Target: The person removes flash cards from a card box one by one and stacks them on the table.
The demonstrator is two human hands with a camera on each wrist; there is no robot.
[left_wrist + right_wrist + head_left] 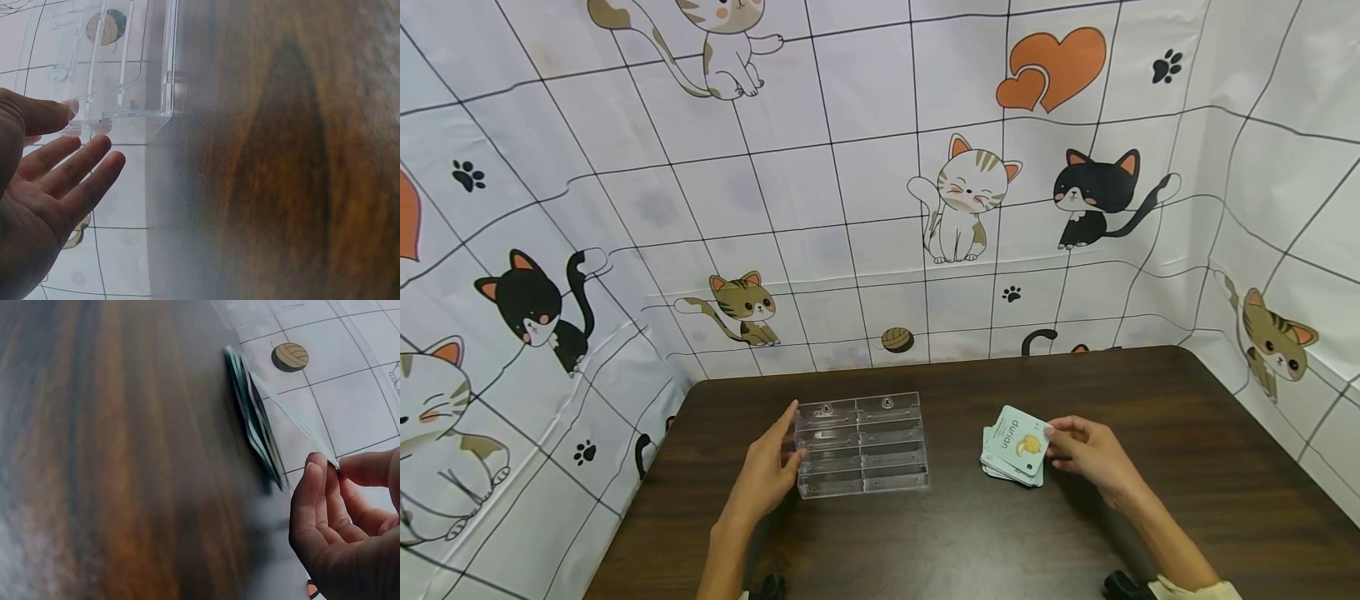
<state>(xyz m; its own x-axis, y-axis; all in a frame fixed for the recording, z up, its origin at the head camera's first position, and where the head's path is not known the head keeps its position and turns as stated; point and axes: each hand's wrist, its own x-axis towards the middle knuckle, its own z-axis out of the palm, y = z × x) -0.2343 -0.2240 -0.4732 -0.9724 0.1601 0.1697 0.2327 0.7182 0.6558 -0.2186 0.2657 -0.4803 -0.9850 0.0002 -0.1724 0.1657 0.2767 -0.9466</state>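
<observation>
In the head view, a clear plastic rack (861, 446) with rows of compartments lies on the table. My left hand (769, 467) is at its left side, thumb and fingertips touching the edge. The left wrist view has those fingers (90, 169) mostly straight beside the clear rack (125, 69). To the right, my right hand (1090, 458) pinches the corner of a pale green card (1018, 442) marked "durian" with a yellow fruit picture. The right wrist view shows this card (300, 428) tilted up from a small stack of cards (253, 422), held between thumb and fingertips.
A dark brown wooden table (955, 533) carries the rack and cards, which lie apart. A white sheet (865, 192) with grid lines and cartoon cats hangs behind and at both sides of the table.
</observation>
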